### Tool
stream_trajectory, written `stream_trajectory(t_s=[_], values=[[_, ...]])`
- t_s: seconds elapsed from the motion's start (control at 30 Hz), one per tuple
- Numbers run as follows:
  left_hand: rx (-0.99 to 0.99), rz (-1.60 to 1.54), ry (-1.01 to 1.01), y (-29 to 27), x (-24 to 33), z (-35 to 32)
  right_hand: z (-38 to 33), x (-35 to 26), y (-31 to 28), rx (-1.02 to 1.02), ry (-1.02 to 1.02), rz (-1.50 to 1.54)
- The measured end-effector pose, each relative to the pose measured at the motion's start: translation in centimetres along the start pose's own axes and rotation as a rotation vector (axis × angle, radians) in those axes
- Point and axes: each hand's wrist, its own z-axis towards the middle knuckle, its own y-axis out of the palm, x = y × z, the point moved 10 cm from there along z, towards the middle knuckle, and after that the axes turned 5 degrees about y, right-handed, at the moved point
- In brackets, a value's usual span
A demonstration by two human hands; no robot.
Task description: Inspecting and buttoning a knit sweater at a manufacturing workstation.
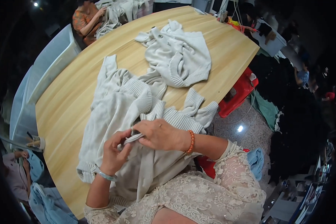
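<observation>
Both my hands meet over an off-white knitted sweater (156, 160) that drapes from the table edge across my lap. Thumb and fingers of my left hand (115, 149) pinch a folded edge of its knit. My right hand (160, 134) bends over the same edge from the other side, its fingers closed; whether a small tool is between the fingertips I cannot make out. Under and beyond my hands another off-white sweater (112, 100) lies spread on the table, ribbed parts showing. Farther off rests a separate crumpled off-white sweater (179, 56).
The wooden table (59, 115) curves around in front of me. Pale plastic bins (52, 63) stand along its left side, near a small cup (37, 143). A red stool (237, 93) and a dark fabric heap (298, 123) are at the right. Other people work nearby.
</observation>
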Motion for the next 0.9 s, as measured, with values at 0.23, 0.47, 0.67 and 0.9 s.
stream_trajectory(t_s=[0.23, 0.47, 0.67, 0.9], values=[[0.112, 0.17, 0.206, -0.4, 1.3, 0.0, -0.4, 0.2, 0.9, -0.068, -0.012, 0.018], [0.114, 0.169, 0.147, -1.5, 0.7, -0.5, -0.1, -0.8, 1.0, 0.014, -0.12, 0.048], [-0.092, -0.028, 0.0, -0.4, 0.8, -1.2, -1.0, -2.9, 0.1, -0.077, -0.236, 0.239], [-0.118, 0.411, -0.032, -2.9, 1.9, -4.4, -3.1, -4.3, 2.7, -0.223, -0.219, -0.127]])
